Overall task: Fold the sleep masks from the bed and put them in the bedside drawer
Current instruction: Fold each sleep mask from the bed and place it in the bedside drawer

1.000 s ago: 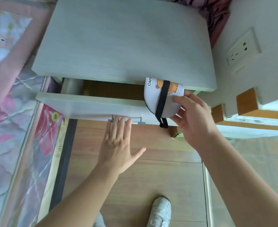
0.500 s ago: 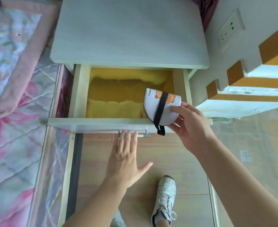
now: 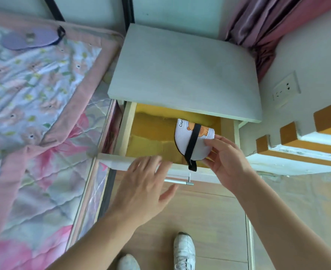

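Your left hand (image 3: 141, 189) is hovering nearest, fingers straight and spread over the drawer (image 3: 121, 133) front, holding nothing. Your right hand (image 3: 226, 157) is pinching the folded sleep mask (image 3: 186, 140) above the open drawer's right side. Placing step; next, lowering and releasing. Print is reading "CAP", rest hidden. Farther left, a purple mask (image 3: 27, 38) is lying on the bed (image 3: 34, 106), unfolded.
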